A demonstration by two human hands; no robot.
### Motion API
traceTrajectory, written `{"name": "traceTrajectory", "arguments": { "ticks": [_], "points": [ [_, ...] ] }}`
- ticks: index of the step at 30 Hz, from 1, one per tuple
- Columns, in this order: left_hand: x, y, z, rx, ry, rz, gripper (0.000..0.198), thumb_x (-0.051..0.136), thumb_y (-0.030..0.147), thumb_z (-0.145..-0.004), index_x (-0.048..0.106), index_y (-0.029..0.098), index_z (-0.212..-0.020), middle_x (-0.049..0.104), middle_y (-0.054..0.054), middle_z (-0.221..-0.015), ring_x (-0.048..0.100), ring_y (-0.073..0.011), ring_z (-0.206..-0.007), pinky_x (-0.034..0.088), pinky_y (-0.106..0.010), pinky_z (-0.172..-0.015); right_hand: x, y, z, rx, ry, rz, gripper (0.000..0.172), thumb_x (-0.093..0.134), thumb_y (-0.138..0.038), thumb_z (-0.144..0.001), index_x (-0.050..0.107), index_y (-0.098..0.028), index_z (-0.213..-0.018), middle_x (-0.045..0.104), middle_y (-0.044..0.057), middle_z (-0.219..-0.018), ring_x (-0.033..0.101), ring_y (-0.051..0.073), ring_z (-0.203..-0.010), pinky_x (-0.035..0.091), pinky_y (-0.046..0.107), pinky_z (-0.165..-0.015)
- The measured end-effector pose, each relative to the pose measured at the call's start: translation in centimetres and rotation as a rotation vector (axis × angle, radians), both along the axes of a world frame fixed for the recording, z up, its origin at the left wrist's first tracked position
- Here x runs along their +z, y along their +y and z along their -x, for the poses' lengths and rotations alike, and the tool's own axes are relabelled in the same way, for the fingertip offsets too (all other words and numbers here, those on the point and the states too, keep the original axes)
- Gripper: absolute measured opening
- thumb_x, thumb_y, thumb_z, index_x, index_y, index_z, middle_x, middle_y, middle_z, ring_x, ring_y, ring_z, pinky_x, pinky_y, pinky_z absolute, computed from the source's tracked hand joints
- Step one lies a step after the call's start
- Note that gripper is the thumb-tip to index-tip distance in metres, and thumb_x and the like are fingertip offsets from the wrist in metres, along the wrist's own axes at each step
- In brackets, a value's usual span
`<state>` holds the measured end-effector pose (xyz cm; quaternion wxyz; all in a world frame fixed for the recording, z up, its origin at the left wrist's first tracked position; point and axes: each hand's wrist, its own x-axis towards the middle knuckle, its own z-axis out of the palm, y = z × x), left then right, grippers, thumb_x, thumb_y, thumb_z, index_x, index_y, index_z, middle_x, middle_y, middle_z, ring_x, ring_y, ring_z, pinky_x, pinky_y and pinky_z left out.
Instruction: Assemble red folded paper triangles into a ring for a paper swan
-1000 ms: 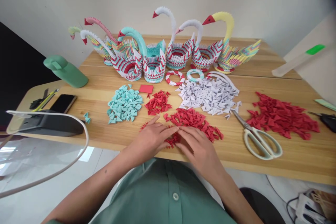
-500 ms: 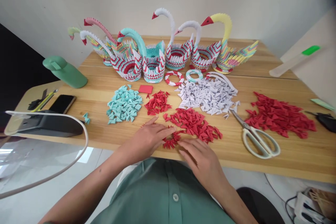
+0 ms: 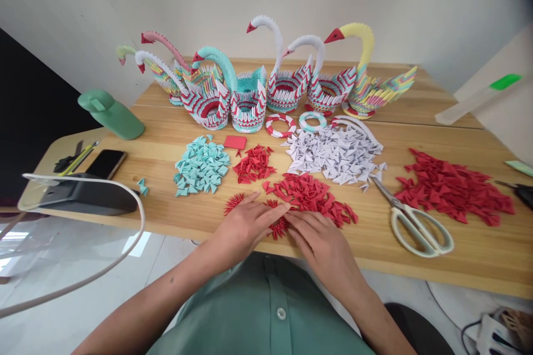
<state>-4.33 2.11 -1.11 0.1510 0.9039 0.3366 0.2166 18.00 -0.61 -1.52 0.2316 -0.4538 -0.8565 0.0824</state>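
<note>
A spiky ring of red folded paper pieces (image 3: 278, 228) lies near the table's front edge, partly covered by my hands. My left hand (image 3: 245, 223) reaches over it from the left, its fingers closed on the ring and the index finger stretched across the top. From the right, my right hand (image 3: 318, 236) holds the ring's edge between thumb and fingers. The fingertips of both hands meet at its upper right. Another spiky red paper piece (image 3: 234, 203) sits just beyond my left hand. Red folded triangles (image 3: 310, 194) are heaped behind the ring.
Several paper swans (image 3: 287, 89) stand along the back. Teal triangles (image 3: 202, 165), white triangles (image 3: 333, 152) and more red triangles (image 3: 453, 183) lie in piles. Scissors (image 3: 420, 227) rest at right; a green bottle (image 3: 110, 113), phone (image 3: 106, 164) and black box (image 3: 89, 195) are at left.
My right fingers have moved in against the ring, and my left index finger now reaches farther across it. The whole view has shifted slightly, so the table items appear farther right.
</note>
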Motion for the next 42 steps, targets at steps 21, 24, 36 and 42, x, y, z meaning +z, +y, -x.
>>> {"name": "traceTrajectory", "arguments": {
  "ticks": [21, 24, 36, 42],
  "points": [
    [1.6, -0.2, 4.1, 0.211, -0.202, -0.152, 0.021, 0.056, 0.014, -0.097, 0.063, 0.017, -0.117, 0.075, -0.006, -0.101, 0.07, -0.0175, -0.091, 0.047, -0.044, -0.103, 0.9, 2.2, 0.1, 0.026, 0.11, -0.033, 0.025, 0.052, -0.013, -0.098, 0.065, -0.018, -0.119, 0.072, 0.01, -0.113, 0.064, 0.024, -0.103, 0.052, 0.043, -0.088],
    [1.5, 0.9, 5.1, 0.185, -0.146, -0.123, 0.018, 0.055, 0.012, -0.098, 0.066, 0.017, -0.11, 0.075, -0.006, -0.103, 0.071, -0.018, -0.091, 0.044, -0.045, -0.104, 1.2, 3.0, 0.9, 0.098, 0.058, -0.027, 0.025, 0.051, -0.013, -0.098, 0.066, -0.017, -0.118, 0.073, 0.009, -0.113, 0.063, 0.025, -0.103, 0.052, 0.045, -0.089],
    [2.2, 3.2, 5.8, 0.027, 0.099, -0.039, 0.025, 0.05, 0.012, -0.099, 0.072, 0.023, -0.097, 0.073, -0.002, -0.106, 0.065, -0.0175, -0.101, 0.032, -0.048, -0.113, 2.0, 5.4, 2.9, 0.347, -0.085, 0.121, 0.018, 0.061, -0.01, -0.092, 0.069, -0.018, -0.105, 0.075, 0.005, -0.107, 0.062, 0.025, -0.105, 0.049, 0.043, -0.089],
    [2.7, 4.4, 5.2, -0.044, 0.227, -0.034, 0.024, 0.052, 0.011, -0.098, 0.073, 0.024, -0.094, 0.072, 0.0, -0.1, 0.063, -0.0166, -0.095, 0.03, -0.046, -0.112, 2.4, 5.8, 3.7, 0.354, -0.141, 0.188, 0.013, 0.06, -0.011, -0.093, 0.07, -0.018, -0.097, 0.072, 0.005, -0.094, 0.062, 0.024, -0.095, 0.048, 0.041, -0.085]
  ]
}}
